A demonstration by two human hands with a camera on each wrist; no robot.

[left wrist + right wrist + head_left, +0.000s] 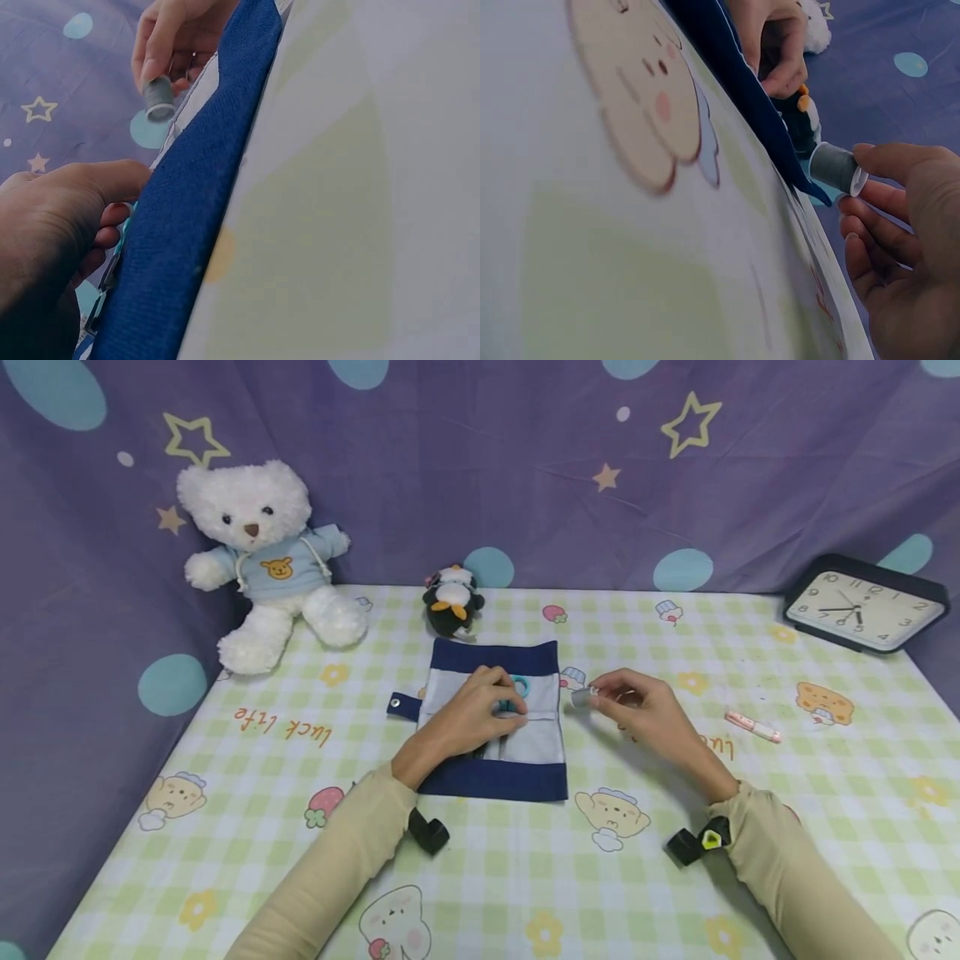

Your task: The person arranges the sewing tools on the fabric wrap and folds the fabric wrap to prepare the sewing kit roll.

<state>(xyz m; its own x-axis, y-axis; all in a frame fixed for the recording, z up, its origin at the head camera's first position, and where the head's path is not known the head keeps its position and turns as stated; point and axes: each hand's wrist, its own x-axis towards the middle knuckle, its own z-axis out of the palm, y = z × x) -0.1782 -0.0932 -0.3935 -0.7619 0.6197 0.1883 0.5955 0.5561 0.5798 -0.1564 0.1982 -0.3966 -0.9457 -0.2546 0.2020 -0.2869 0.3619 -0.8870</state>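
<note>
A navy and light-grey fabric sewing pouch (532,781) lies unfolded on the table. My left hand (480,710) is over its middle, thumb and forefinger pinching the edge of an inner pocket (536,739). Teal ring handles (522,685), like those of small scissors, show just past those fingers; the rest is hidden by the hand. To the right of the pouch, my right hand (645,706) holds a small spool of grey thread (834,166) by its end between thumb and fingertips. In the left wrist view the spool (158,99) hangs beyond the pouch's navy edge.
A snap strap (403,705) sticks out from the pouch's left side. Behind it sits a penguin toy (453,602), with a white teddy bear (270,568) at the back left. A pink and white pen-like stick (753,727) lies on the right, before a clock (866,604).
</note>
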